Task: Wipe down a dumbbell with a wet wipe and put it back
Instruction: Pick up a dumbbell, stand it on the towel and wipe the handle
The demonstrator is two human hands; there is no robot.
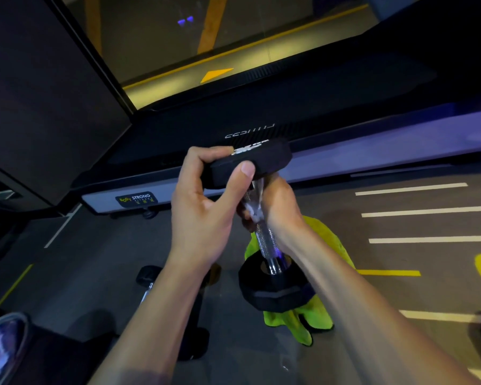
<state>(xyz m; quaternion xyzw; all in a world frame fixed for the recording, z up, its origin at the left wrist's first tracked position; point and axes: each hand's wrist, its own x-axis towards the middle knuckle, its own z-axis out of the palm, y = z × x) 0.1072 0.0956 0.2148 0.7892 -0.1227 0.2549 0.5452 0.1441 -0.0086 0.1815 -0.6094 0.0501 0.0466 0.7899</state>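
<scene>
Two hands on one dumbbell point(264, 240), held upright above a green cloth point(297, 323) on the floor. Left hand point(203, 207) clamped on the top head; right hand point(281, 207) wrapped round the handle, wet wipe point(254, 212) pressed beneath the fingers.

Gym floor clutter
Treadmill point(345, 151) spans the back; green towel point(295, 326) on the floor point(95, 251); second dumbbell point(147, 276) lies left.

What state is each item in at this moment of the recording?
dumbbell: held roughly upright, lower head near the green cloth
left hand: gripping the top head
right hand: closed on the handle with the wet wipe
wet wipe: bunched against the handle
green cloth: crumpled on the floor
second dumbbell: lying on the floor
</scene>
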